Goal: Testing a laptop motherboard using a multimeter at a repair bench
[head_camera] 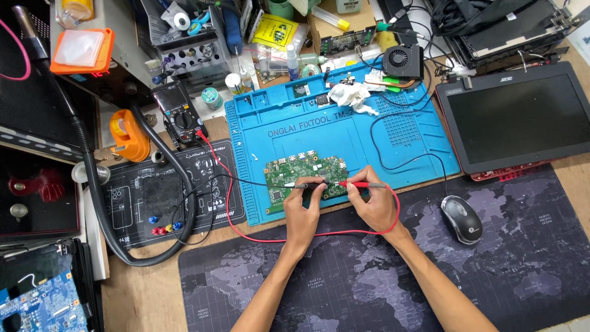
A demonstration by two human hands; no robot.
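Note:
A green circuit board lies at the front of a blue repair mat. My left hand grips a black test probe with its tip on the board. My right hand pinches a red test probe, tip touching the board's right edge. The red lead and the black lead run left to a dark multimeter standing at the mat's left.
A black mouse rests on a dark map-print desk mat. A laptop screen lies at right. A fan with heat pipe, crumpled tissue, an orange tape dispenser and a black hose surround the workspace.

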